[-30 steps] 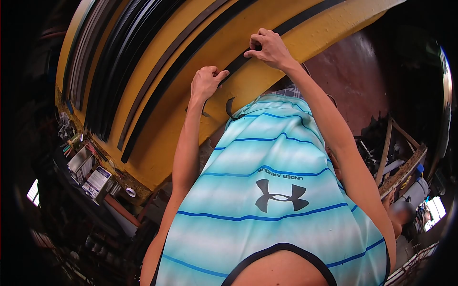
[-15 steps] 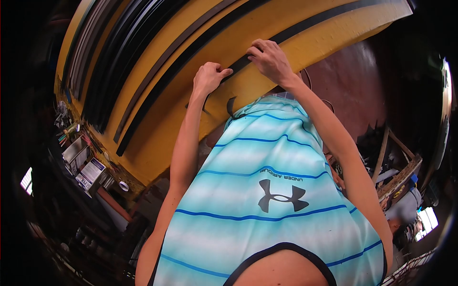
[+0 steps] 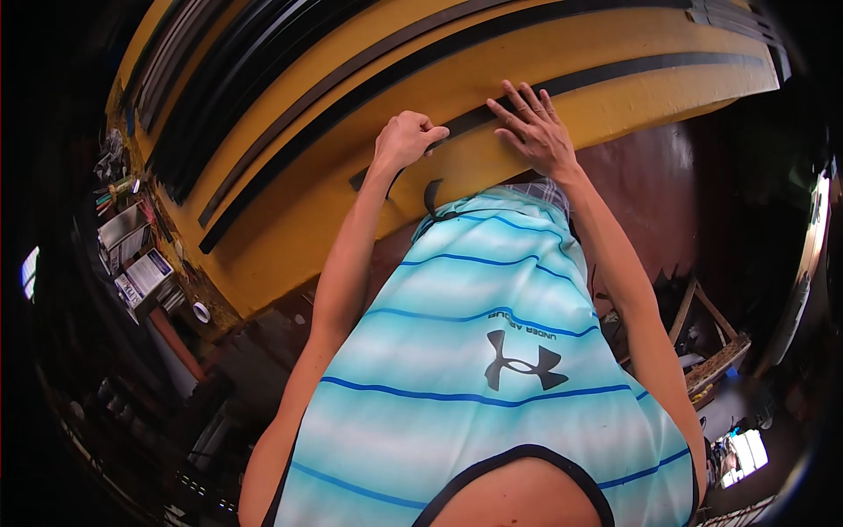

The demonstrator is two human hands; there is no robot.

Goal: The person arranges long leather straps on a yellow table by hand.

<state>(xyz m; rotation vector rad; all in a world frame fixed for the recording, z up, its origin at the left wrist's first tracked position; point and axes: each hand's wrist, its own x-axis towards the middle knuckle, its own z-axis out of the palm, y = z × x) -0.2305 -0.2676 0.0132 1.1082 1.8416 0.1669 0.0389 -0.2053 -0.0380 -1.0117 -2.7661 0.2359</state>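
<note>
A long black strip (image 3: pixel 632 70) lies along the near part of a yellow table (image 3: pixel 316 202). My left hand (image 3: pixel 404 139) is closed around the strip near its left end. My right hand (image 3: pixel 534 127) lies flat on the same strip a little further right, its fingers spread and pressing down. Several other black strips (image 3: pixel 263 88) lie side by side further back on the yellow surface.
At the table's left end stand small boxes (image 3: pixel 140 277), a roll of tape (image 3: pixel 201 312) and assorted clutter. A reddish-brown panel (image 3: pixel 650 193) is below the table's near edge on the right. Wooden pieces and scrap (image 3: pixel 711 351) lie on the floor at the right.
My right hand has opened from a pinch on the strip to a flat, spread palm on it. The view has swung, so the table looks more level. The left hand keeps its hold.
</note>
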